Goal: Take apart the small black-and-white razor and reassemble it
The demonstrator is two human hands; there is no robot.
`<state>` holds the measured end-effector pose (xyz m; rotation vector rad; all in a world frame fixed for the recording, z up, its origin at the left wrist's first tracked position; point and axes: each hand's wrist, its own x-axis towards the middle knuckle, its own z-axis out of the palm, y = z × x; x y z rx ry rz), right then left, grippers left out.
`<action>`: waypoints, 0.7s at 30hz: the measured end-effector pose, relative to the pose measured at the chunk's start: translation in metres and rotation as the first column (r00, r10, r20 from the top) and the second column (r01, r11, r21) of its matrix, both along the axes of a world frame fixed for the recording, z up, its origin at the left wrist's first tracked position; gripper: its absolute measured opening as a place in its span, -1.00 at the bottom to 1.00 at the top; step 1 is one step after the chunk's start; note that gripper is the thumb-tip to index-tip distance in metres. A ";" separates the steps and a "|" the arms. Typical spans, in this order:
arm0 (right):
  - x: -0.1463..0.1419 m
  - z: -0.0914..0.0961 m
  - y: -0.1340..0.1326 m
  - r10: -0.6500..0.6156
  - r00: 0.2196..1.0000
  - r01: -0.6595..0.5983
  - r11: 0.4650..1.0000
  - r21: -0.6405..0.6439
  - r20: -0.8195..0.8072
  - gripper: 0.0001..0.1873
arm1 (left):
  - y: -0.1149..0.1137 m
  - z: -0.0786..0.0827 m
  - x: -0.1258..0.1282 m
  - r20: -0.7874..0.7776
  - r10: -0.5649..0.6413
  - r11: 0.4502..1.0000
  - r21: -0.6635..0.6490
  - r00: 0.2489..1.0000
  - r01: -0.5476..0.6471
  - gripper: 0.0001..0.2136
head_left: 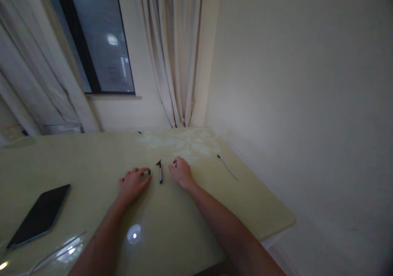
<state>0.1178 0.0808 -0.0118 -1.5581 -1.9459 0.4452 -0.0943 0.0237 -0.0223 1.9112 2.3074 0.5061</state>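
Observation:
Both of my hands rest on a pale yellow-green table (92, 157). My left hand (133, 184) has its fingers curled, and its thumb and forefinger pinch a small dark piece (149, 172). My right hand (181, 171) lies a little to the right with its fingers bent in; I cannot make out anything in it. Between the two hands a thin black tool (160, 171) with a hooked head lies flat on the table, touched by neither hand.
A dark phone (39, 214) lies face up at the near left. A clear strip (58, 251) sits at the front left edge. A thin white stick (227, 167) lies to the right. Wall, curtains (172, 50) and a window (98, 38) stand behind the table.

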 end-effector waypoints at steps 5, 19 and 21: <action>0.130 0.009 0.007 -0.262 0.957 0.241 0.957 0.159 0.125 -0.87 | 0.002 0.004 0.002 0.036 0.034 0.998 0.060 0.999 -0.036 -0.49; 0.069 0.004 -0.006 0.065 0.997 -0.066 0.998 0.020 0.044 -0.75 | -0.020 0.013 0.072 -0.186 -0.025 0.996 -0.084 0.982 0.010 -0.50; 0.029 0.004 -0.009 0.075 0.997 -0.075 0.997 0.014 0.036 -0.75 | -0.022 0.013 0.070 -0.185 -0.034 0.996 -0.085 0.982 0.018 -0.53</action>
